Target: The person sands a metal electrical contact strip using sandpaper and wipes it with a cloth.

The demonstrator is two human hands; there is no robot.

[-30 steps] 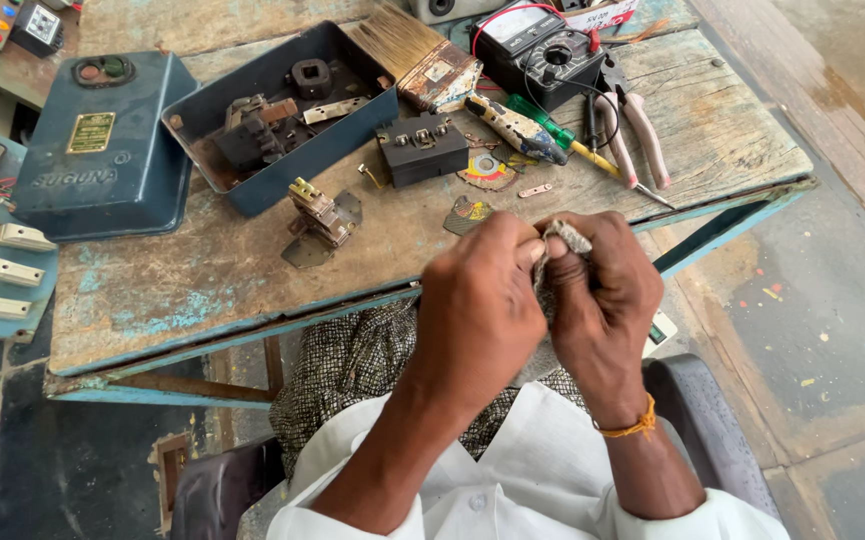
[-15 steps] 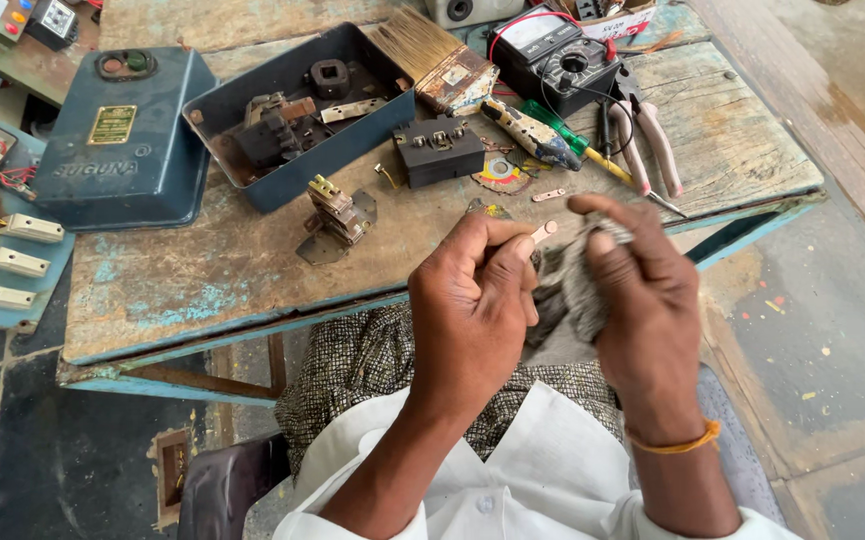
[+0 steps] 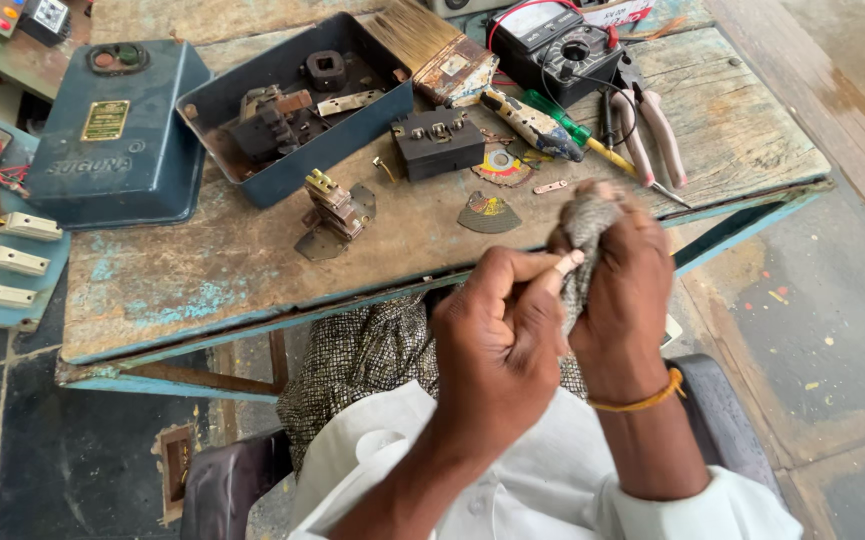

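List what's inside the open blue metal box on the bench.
Inside the blue metal box: a dark switch assembly, a square black coil and a metal strip. The floor beneath them is hidden.

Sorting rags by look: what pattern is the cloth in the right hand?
Grey, speckled cloth, bunched in the right hand; head view.

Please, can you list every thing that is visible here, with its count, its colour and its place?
wooden table: one, worn brown with blue paint, centre
metal box: one, dark blue, open, parts inside, table top
box lid: one, blue, table's left end
paint brush: one, tan bristles, beside the box
multimeter: one, black, far edge
pliers: one, pink handles, right side
screwdriver: one, green and yellow, beside pliers
switch block: one, black, centre
cloth: one, grey, in right hand
left hand: pinches a small pale part
right hand: grips cloth
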